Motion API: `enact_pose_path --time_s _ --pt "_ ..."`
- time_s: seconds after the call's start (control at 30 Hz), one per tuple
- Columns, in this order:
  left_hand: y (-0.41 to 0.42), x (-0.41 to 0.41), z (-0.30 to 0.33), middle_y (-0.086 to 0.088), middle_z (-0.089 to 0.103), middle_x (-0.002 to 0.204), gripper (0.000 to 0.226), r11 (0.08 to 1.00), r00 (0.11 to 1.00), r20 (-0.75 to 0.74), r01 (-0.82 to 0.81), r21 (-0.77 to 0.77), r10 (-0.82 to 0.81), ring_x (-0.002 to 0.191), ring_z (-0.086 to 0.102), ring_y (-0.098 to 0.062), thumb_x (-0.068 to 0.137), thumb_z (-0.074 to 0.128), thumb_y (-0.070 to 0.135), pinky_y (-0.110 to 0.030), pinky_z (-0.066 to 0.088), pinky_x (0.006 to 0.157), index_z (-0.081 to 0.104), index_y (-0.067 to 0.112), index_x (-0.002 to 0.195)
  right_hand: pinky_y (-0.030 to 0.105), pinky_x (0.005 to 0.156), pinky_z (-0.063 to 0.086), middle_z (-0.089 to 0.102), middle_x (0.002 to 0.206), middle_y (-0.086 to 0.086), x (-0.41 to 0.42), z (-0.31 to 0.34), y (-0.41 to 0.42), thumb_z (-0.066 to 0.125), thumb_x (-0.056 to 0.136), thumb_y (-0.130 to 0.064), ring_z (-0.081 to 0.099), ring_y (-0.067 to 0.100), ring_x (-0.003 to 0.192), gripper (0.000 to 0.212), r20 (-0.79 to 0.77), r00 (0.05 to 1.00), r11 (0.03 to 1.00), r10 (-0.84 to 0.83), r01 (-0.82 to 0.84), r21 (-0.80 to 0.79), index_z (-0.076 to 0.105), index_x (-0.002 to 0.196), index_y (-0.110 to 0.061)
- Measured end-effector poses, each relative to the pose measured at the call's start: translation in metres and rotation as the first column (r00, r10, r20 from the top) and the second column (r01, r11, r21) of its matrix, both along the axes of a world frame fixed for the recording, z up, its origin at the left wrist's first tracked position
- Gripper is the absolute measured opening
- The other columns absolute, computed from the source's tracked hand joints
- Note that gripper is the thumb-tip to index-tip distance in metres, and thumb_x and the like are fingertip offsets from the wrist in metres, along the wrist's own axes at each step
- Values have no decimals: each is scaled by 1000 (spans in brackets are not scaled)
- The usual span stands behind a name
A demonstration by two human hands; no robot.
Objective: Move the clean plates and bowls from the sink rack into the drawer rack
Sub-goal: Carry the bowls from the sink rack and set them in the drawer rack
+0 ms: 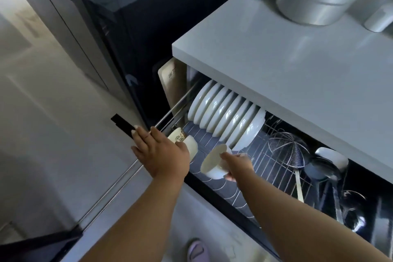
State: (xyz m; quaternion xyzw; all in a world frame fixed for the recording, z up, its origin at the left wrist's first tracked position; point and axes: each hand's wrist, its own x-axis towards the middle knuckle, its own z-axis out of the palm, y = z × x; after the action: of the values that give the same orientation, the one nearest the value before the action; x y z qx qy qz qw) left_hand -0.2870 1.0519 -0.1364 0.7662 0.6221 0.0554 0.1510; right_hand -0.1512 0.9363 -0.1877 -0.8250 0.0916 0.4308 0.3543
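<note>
Bowl (213, 164) gripped sideways by right hand (236, 165) over drawer rack (265, 168), left hand (161, 151) flat.

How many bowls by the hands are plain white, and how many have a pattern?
Plain white: 2, the held bowl in the right hand and the white bowl beside the left hand.
Patterned: 1, the patterned bowl.
Total: 3.

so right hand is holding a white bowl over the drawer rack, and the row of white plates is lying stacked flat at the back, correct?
Not quite. The right hand does hold a white bowl over the drawer rack, but the white plates are not stacked flat: they stand on edge in a row, as the head view shows.
</note>
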Motion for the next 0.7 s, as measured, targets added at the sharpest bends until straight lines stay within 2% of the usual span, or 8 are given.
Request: enact_pose_path --time_s 0.13,0.27,0.33,0.5,0.63,0.7 --pt "1 -2 -6 -24 3 158 79 1000 1000 15 -2 15 2 147 -4 -36 84 54 39 -51 11 117 24 3 148 31 55 60 64 106 13 0 -20 21 71 76 -40 67 24 53 56 -6 997 995 79 -79 -61 51 117 -7" --pt "2 -2 -8 -24 4 158 79 1000 1000 26 2 21 -2 147 -4 -35 83 55 39 -51 18 116 25 3 148 39 67 62 68 96 9 -3 -32 41 68 71 -43 69 19 47 57 -7 989 986 149 -149 -80 53 112 -7" --pt "2 -2 -9 -24 8 158 79 999 999 41 2 34 -3 146 -1 -36 81 57 37 -52 21 115 29 2 146 38 69 62 68 93 7 -5 -32 50 65 70 -42 69 18 48 57 0 986 981 169 -168 -96 53 114 -7" --pt "2 -2 -12 -26 13 156 78 999 998 65 1 53 -5 146 3 -37 77 60 34 -54 29 111 34 0 143 24 54 54 65 99 6 -11 -27 68 61 72 -39 70 19 52 62 10 976 963 218 -214 -165 42 123 -9" --pt "2 -1 -13 -27 19 155 78 998 998 61 1 61 -5 145 8 -38 74 63 33 -55 35 107 38 0 140 29 65 58 64 95 5 -15 -31 74 62 73 -39 70 20 52 60 7 974 958 228 -223 -183 43 121 -9" --pt "2 -1 -14 -27 21 153 78 997 998 62 2 71 -7 144 11 -39 73 66 33 -55 38 104 40 0 138 27 62 57 66 96 6 -17 -35 75 62 72 -40 69 18 48 60 -5 972 955 237 -234 -185 46 120 -8"
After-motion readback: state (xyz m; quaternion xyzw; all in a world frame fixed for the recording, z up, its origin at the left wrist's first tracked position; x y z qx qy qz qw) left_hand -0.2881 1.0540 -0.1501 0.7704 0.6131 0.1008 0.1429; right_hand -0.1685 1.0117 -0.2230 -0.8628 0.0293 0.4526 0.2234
